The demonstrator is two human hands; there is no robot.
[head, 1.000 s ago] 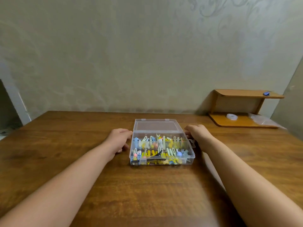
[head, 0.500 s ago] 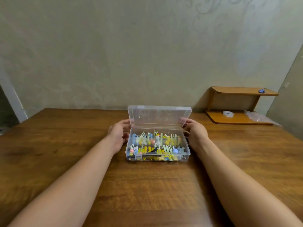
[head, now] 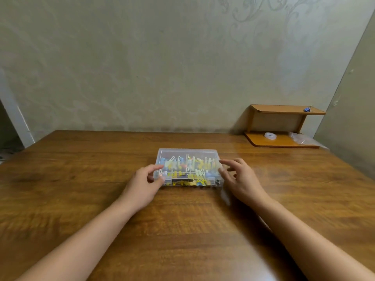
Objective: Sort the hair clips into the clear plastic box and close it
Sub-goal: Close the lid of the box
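Clear plastic box [head: 188, 159] lid down on wooden surface [head: 81, 179], 2 hands at its sides.

Box sits mid-surface, colourful hair clips [head: 187, 166] visible through the lid, mostly yellow, blue, pale green; frame blurred so can't tell if the front latches are snapped. Left hand [head: 142, 184] at box's left front corner, thumb and forefinger curled round the corner edge, touching it. Right hand [head: 238, 177] just beside the right end, fingers spread and relaxed, tips at or near the box edge, contact unclear from blur. Back right: small wooden shelf [head: 284, 110] against the wall, tape roll [head: 270, 136] and crumpled clear plastic bag [head: 300, 137] on its lower board, small blue item [head: 307, 109] on top board.
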